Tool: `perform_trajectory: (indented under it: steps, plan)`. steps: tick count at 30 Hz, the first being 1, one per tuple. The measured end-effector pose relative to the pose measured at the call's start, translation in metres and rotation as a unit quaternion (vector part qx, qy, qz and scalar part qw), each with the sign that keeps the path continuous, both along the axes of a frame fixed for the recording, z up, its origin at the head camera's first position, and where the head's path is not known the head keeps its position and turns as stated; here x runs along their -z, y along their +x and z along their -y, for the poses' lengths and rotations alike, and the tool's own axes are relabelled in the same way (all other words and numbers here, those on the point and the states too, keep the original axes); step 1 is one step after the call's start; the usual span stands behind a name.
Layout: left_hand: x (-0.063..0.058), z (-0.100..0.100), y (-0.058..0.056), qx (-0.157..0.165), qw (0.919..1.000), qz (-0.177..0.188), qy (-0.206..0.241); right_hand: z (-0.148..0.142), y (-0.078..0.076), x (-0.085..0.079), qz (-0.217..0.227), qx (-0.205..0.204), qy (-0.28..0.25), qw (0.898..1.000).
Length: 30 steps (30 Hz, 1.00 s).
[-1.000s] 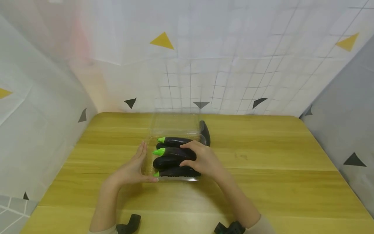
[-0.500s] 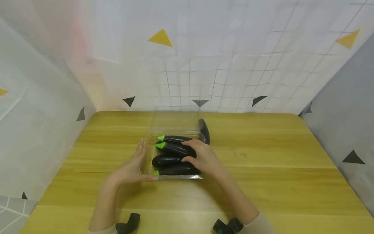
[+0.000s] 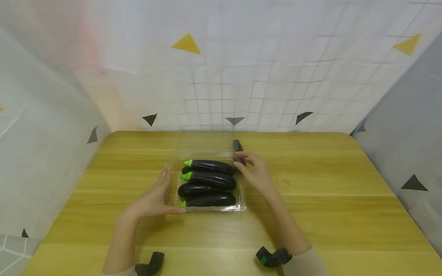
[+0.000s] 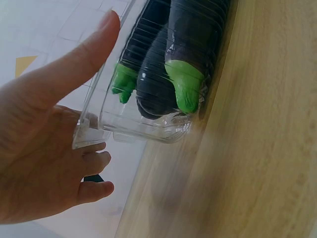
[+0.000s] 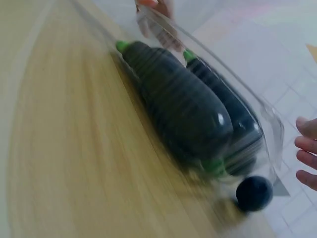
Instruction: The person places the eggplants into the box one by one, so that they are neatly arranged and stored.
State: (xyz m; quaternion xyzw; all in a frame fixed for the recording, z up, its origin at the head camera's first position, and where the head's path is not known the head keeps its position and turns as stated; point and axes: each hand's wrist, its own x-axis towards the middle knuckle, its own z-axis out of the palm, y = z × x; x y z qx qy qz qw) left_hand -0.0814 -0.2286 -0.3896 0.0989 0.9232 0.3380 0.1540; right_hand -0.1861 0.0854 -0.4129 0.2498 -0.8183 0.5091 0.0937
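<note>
A clear plastic clamshell box (image 3: 240,207) stands on the table with several dark eggplants inside, one of them the top eggplant (image 3: 214,180) with its green stem to the left. My left hand (image 3: 152,201) rests straight fingers along the box's left side, its thumb at the near left corner; the left wrist view shows the thumb (image 4: 74,67) across the rim. My right hand (image 3: 257,174) reaches over a loose eggplant (image 3: 236,145) lying behind the box's right side. In the right wrist view its fingers (image 5: 308,158) are apart from that eggplant's rounded end (image 5: 254,193).
The transparent lid (image 3: 206,143) lies folded back toward the rear wall. A white sheet (image 3: 262,46) with yellow and black triangles hangs behind the wooden table (image 3: 321,214). Black wrist devices, such as the right one (image 3: 272,257), sit near both sleeves.
My right hand has let go of the top eggplant, which now lies in the box, and has moved right and back to the loose eggplant. The left hand stays at the box.
</note>
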Motion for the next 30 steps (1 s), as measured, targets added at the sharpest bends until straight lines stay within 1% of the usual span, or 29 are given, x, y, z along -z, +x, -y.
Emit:
perform_trajectory:
  steps: [4, 9, 15, 18, 23, 30]
  plan:
    - [-0.002, 0.0, 0.001, 0.002, 1.0, -0.008, 0.002, -0.007, -0.005, 0.0, -0.012, 0.024, -0.008, 1.0]
    - [-0.001, 0.0, 0.001, 0.002, 0.9999, -0.011, 0.002, -0.008, -0.008, 0.002, -0.014, 0.033, -0.006, 0.999]
    - [0.001, 0.004, 0.006, -0.009, 0.9999, -0.005, 0.003, -0.006, -0.011, 0.011, 0.008, 0.023, 0.006, 1.0]
    - [0.002, 0.005, 0.007, -0.01, 0.9999, -0.004, 0.0, -0.006, -0.012, 0.015, 0.016, 0.02, 0.009, 1.0]
    - [0.004, 0.004, 0.005, -0.007, 1.0, -0.001, -0.003, -0.008, -0.011, 0.019, 0.022, 0.01, 0.026, 0.999]
    - [0.005, 0.002, 0.001, -0.003, 1.0, -0.005, 0.0, -0.012, -0.01, 0.019, 0.036, 0.004, 0.052, 0.998]
